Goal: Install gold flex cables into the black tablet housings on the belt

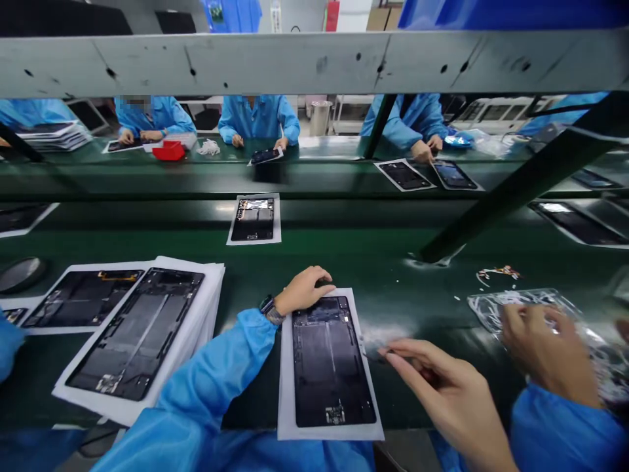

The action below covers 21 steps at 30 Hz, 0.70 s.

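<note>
Nearest to the head camera, my right hand point(447, 393) hangs over the table point(383, 262), just beside the dark tablet housing point(331, 367). Its grip is together, thumb and forefinger tips meeting; I cannot tell whether anything small is between them. The housing lies face-up on a white sheet point(334, 432) in front of me, and my left hand point(302, 290) rests at its top edge, fingers loosely curled and thumb apart, clamped on nothing that I can see.

I judge that a loose sheet could slide and carry the housing with it, since the left hand seems to touch only the top end. Anything tiny in that pinch could drop and be lost against the dark surface. White scraps point(498, 272) lie to the right and could stray into the housing.

A co-worker's hand point(550, 347) works in a clear plastic tray point(491, 314) close to my right hand, so elbows could knock there. On the left, a stack of white sheets point(211, 295) bears a second housing point(140, 341), close to my left sleeve point(206, 380). Beyond, a slanted green post point(521, 183) blocks the far right, and an overhead shelf point(314, 65) crosses above.
</note>
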Motion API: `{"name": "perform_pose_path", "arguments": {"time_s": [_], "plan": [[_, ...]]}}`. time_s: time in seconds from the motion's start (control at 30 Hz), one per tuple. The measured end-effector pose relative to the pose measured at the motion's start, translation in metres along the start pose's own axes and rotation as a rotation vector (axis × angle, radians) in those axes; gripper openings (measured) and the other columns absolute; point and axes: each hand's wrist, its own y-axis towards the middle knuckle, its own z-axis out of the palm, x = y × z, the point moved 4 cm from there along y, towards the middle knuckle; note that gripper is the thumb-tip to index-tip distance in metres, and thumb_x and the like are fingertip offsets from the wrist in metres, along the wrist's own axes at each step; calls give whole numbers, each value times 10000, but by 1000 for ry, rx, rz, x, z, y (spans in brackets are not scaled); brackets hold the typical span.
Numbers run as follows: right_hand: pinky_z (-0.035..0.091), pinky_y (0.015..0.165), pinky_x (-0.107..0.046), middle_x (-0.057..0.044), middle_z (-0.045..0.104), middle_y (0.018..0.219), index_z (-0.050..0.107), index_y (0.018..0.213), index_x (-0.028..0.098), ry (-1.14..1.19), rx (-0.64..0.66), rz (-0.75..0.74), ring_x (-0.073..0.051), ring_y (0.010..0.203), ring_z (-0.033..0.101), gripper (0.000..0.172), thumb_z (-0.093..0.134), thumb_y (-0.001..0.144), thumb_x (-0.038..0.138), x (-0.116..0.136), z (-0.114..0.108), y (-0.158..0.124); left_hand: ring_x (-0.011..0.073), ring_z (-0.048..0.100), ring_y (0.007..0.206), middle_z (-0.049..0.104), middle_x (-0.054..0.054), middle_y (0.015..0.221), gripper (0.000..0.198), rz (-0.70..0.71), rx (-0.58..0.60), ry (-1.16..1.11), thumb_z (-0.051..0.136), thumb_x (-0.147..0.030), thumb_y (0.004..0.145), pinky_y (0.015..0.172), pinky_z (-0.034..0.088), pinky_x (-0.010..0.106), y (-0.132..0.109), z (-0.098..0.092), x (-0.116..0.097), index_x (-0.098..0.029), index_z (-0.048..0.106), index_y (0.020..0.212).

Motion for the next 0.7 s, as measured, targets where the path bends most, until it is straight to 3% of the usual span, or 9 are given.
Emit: {"name": "perform_pose_path", "arguments": {"time_s": [0.07,0.13,0.2,0.33,0.43,0.53,0.6,0.7], "plan": [[483,525,-227,-30,742,813,732,929,215,10,90,5,-138,581,632,196,670,863,389,6,15,19,199,622,1063,671,103,1130,255,61,19,-294,496,-336,980,918,464,305,-21,7,-18,-147,596,1118],[505,586,-236,-38,743,839,723,945,206,72,163,28,-158,663,666,207,655,872,388,9,31,41,192,653,997,698,84,1059,338,78,108,-566,590,-353,932,868,484,289,-47,19,-31,-157,538,1202],[524,660,-255,-47,745,854,714,927,194,148,241,49,-184,754,693,197,656,861,370,8,51,63,174,664,858,703,29,904,495,0,86,-580,718,-298,833,801,488,273,-72,32,-33,-168,485,1250],[497,659,-265,-35,735,787,715,820,184,122,336,25,-184,730,679,125,660,820,297,1,96,101,160,607,720,628,-30,760,489,-183,-217,-121,652,-117,811,726,460,280,-111,42,-14,-186,478,1263],[460,635,-250,-17,724,745,721,759,187,-13,407,9,-160,683,647,93,647,800,227,-8,132,117,194,613,791,648,17,835,380,-165,-315,244,560,-72,848,750,460,316,-129,41,-4,-186,535,1210],[435,617,-237,-15,717,720,730,729,184,-111,475,13,-149,665,632,79,665,774,186,-17,161,126,208,625,777,662,44,835,173,-105,-303,478,497,-105,922,716,466,325,-139,40,0,-179,608,1033],[419,616,-238,-17,707,710,735,714,183,-154,500,2,-148,663,619,65,685,754,174,-20,173,129,203,631,733,662,40,803,145,-68,-254,552,477,-121,947,677,471,318,-141,41,2,-176,611,958],[392,610,-242,-9,670,681,732,694,187,-240,521,-5,-145,648,588,62,695,741,170,-22,181,131,201,642,710,670,37,808,159,-5,-202,596,469,-93,940,646,480,317,-140,43,2,-168,598,998]]}}
